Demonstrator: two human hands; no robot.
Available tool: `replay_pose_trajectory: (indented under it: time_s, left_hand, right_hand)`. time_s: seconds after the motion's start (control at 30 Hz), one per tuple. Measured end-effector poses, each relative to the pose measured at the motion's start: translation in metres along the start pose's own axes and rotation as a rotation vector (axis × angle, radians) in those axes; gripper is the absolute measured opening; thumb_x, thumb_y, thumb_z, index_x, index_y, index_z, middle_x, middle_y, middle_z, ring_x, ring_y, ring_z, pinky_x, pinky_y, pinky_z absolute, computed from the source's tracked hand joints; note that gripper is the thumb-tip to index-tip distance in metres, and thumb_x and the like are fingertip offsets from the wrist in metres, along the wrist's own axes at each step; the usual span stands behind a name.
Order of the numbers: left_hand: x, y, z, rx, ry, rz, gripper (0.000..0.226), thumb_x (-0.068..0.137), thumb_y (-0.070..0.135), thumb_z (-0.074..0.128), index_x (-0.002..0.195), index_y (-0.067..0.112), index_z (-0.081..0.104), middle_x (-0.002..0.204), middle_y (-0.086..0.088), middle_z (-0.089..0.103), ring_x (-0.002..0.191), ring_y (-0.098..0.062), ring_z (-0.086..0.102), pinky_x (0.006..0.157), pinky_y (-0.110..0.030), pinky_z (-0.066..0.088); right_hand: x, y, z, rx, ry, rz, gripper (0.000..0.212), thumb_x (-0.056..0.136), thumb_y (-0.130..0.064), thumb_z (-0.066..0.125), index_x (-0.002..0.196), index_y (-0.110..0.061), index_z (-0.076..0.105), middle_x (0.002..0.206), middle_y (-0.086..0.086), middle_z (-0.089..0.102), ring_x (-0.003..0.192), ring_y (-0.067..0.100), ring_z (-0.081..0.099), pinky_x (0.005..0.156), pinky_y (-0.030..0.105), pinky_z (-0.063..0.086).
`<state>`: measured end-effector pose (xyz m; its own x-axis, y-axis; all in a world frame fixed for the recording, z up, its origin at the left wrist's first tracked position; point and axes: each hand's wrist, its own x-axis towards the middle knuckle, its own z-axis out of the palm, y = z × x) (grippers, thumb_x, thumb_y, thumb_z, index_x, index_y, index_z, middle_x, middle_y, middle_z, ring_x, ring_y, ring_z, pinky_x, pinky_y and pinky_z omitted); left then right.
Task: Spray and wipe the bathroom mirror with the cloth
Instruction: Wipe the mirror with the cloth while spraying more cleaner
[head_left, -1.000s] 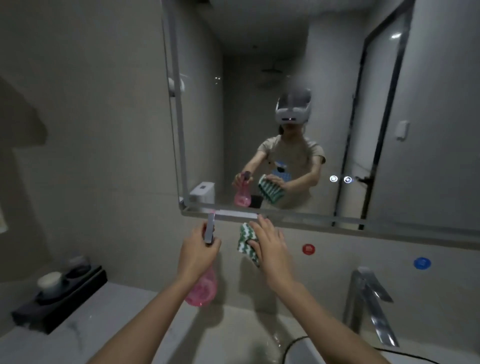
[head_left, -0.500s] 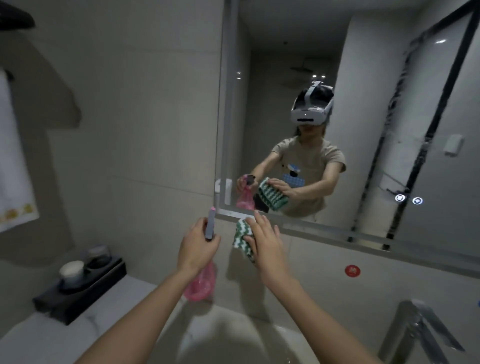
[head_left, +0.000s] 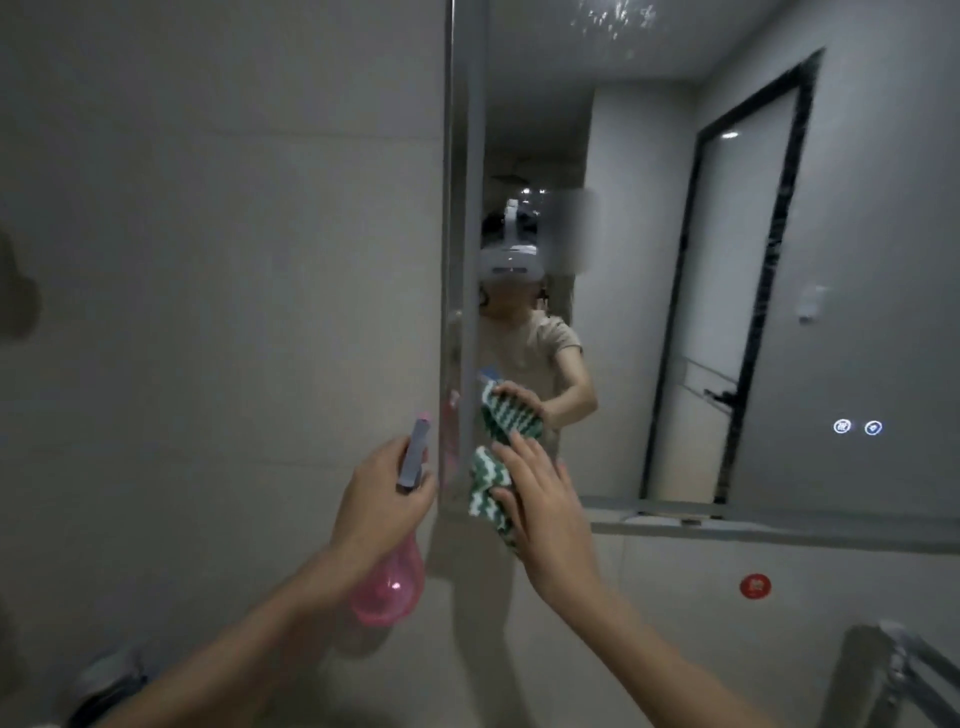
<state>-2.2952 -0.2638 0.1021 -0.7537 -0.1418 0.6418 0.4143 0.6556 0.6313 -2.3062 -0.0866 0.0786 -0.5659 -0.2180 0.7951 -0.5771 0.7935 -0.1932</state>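
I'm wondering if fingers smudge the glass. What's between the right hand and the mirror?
The head view shows the green-and-white cloth between the right hand and the mirror, near the mirror's lower left corner.

Both bare forearms reach forward and up from the bottom edge of the view, converging slightly. The left hand (head_left: 382, 504) is raised, back toward the camera, its fingers curled round the neck of the spray bottle (head_left: 388, 590). Just beside it, and not touching it, the right hand (head_left: 543, 512) stands a little higher, fingers nearly straight and spread, pointing up. Its thumb presses into the cloth (head_left: 484, 480), holding it against the palm.
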Motion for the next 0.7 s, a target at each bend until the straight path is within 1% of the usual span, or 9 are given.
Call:
replay_pose_trajectory:
  time_s: [0.07,0.13,0.23,0.33,0.47,0.53,0.6,0.63,0.7]
  left_hand:
    - [0.024,0.002,-0.018,-0.016,-0.032,0.066,0.013,0.073,0.023,0.056,0.084,0.017,0.057,0.079,-0.002,0.063,0.075,-0.023,0.059,0.068,-0.035,0.045]
    - [0.050,0.009,-0.037,-0.033,-0.027,0.104,0.019,0.071,0.028,0.054,0.087,0.018,0.058,0.083,-0.003,0.065,0.079,-0.024,0.061,0.072,-0.035,0.048]
    - [0.092,0.026,-0.060,-0.083,0.026,0.161,0.007,0.080,0.014,0.061,0.086,0.013,0.059,0.083,-0.007,0.065,0.079,-0.028,0.063,0.072,-0.040,0.052]
    - [0.132,0.056,-0.082,-0.099,0.084,0.256,0.007,0.082,0.011,0.060,0.089,0.011,0.060,0.085,-0.009,0.066,0.079,-0.028,0.062,0.071,-0.038,0.052]
    - [0.175,0.094,-0.104,-0.134,0.182,0.328,0.008,0.083,0.012,0.060,0.091,0.010,0.061,0.091,-0.011,0.067,0.084,-0.025,0.062,0.065,-0.022,0.044]
    - [0.190,0.105,-0.110,-0.140,0.207,0.361,0.009,0.084,0.012,0.061,0.092,0.007,0.062,0.091,-0.012,0.067,0.085,-0.027,0.063,0.068,-0.029,0.047]
    - [0.204,0.115,-0.117,-0.139,0.226,0.379,0.011,0.084,0.011,0.060,0.092,0.003,0.063,0.091,-0.013,0.067,0.085,-0.028,0.063,0.071,-0.033,0.049]
    - [0.212,0.121,-0.121,-0.139,0.242,0.389,0.012,0.084,0.011,0.060,0.092,0.002,0.063,0.091,-0.014,0.067,0.082,-0.026,0.062,0.069,-0.031,0.049]
    - [0.228,0.135,-0.130,-0.143,0.284,0.404,0.013,0.086,0.012,0.060,0.093,0.002,0.064,0.088,-0.012,0.065,0.073,-0.016,0.058,0.061,-0.021,0.042]
  right_hand:
    - [0.032,-0.020,0.001,0.039,0.049,0.027,0.042,0.095,-0.036,0.042,0.130,-0.017,0.055,0.141,0.004,0.049,0.131,0.022,0.043,0.107,0.048,0.032]
    - [0.065,-0.038,-0.006,-0.001,0.110,-0.008,0.044,0.096,-0.036,0.041,0.133,-0.016,0.052,0.145,0.003,0.043,0.135,0.021,0.037,0.112,0.044,0.022]
    - [0.115,-0.056,-0.028,-0.068,0.153,-0.066,0.044,0.098,-0.031,0.041,0.139,-0.017,0.044,0.150,0.000,0.032,0.139,0.016,0.022,0.115,0.037,0.007]
    - [0.163,-0.062,-0.059,-0.157,0.249,-0.106,0.042,0.099,-0.024,0.042,0.141,-0.015,0.042,0.150,0.007,0.035,0.141,0.024,0.024,0.116,0.038,0.006]
    - [0.223,-0.054,-0.100,-0.328,0.350,-0.131,0.046,0.099,-0.019,0.043,0.144,-0.014,0.036,0.153,0.008,0.028,0.144,0.025,0.019,0.117,0.040,0.005]
    - [0.253,-0.051,-0.116,-0.405,0.396,-0.154,0.047,0.099,-0.017,0.044,0.144,-0.012,0.034,0.154,0.009,0.026,0.144,0.026,0.017,0.117,0.043,0.004]
    - [0.280,-0.051,-0.131,-0.464,0.453,-0.173,0.046,0.100,-0.018,0.040,0.145,-0.012,0.032,0.155,0.009,0.024,0.145,0.027,0.014,0.116,0.043,0.000]
    - [0.292,-0.052,-0.139,-0.488,0.486,-0.183,0.045,0.102,-0.020,0.036,0.146,-0.012,0.032,0.155,0.009,0.023,0.145,0.027,0.013,0.116,0.042,-0.002]
    - [0.316,-0.051,-0.151,-0.514,0.532,-0.188,0.044,0.103,-0.023,0.032,0.145,-0.013,0.032,0.156,0.008,0.022,0.145,0.027,0.011,0.115,0.042,-0.003]
